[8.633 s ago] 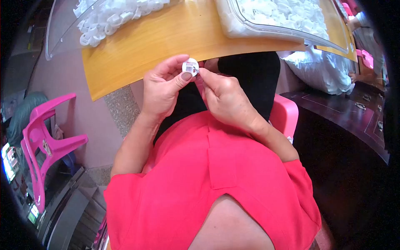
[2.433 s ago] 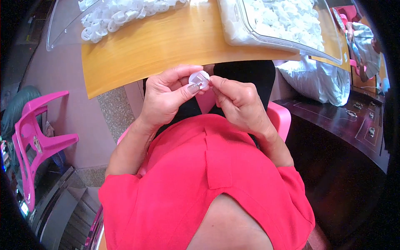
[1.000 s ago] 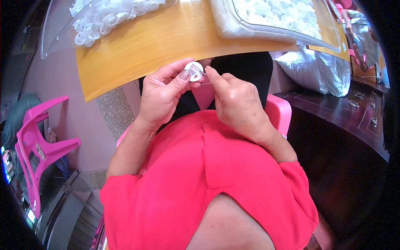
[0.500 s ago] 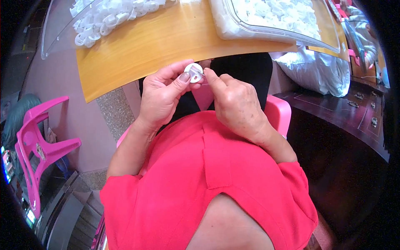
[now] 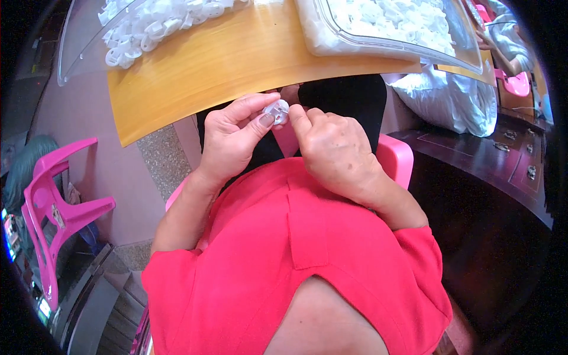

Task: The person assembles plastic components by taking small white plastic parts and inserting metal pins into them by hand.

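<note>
A small white round plastic part [image 5: 277,110] sits between my two hands, just below the near edge of the wooden table [image 5: 236,65]. My left hand [image 5: 234,139] pinches it with thumb and fingers from the left. My right hand [image 5: 334,151] presses on it from the right with fingertip and thumb. Most of the part is hidden by my fingers. A heap of similar white parts [image 5: 157,23] lies on the table to the far left.
A clear plastic tray [image 5: 408,50] full of white parts stands at the table's far right. A clear sheet [image 5: 80,41] lies under the left heap. A white bag [image 5: 449,97] sits right of the table, a pink chair [image 5: 56,207] at my left.
Both hands stay at the same spot with the part between them. Since a second ago the fingers have only shifted slightly on it.
</note>
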Available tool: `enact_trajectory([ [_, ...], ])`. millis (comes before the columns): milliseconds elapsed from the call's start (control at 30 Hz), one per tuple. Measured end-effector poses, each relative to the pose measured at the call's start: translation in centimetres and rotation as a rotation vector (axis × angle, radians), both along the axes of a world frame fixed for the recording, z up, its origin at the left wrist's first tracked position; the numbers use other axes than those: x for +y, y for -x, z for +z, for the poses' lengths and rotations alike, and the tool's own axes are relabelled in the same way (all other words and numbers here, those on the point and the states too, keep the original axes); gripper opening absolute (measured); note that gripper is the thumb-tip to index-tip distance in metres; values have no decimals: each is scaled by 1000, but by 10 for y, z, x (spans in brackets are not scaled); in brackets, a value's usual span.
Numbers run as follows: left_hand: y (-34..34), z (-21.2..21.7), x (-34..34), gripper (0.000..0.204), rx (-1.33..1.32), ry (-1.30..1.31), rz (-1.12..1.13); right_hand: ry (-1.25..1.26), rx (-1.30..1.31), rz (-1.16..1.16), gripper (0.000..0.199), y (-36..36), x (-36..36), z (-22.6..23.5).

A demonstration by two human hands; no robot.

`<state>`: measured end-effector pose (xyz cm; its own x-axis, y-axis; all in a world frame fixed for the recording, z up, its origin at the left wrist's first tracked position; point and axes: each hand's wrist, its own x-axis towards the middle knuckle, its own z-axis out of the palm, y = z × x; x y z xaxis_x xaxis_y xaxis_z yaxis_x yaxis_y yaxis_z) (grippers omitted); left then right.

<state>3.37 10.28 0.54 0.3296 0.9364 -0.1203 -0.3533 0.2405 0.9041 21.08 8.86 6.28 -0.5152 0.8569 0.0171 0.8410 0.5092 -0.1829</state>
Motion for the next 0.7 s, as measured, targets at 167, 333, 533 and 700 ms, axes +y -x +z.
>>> enact_trajectory([
  [167, 1, 0, -1, 24, 92, -75, -15, 189, -19, 89, 23, -6, 9, 10],
  [333, 1, -3, 1, 25, 162, -215, -67, 398, 111, 148, 25, -24, 26, 7],
  [533, 0, -6, 10, 28, -185, 170, -95, 442, 385, 49, 21, -23, 18, -4],
  [700, 0, -8, 10, 29, -209, 175, -84, 346, 378, -110, 14, -15, 8, -5],
])
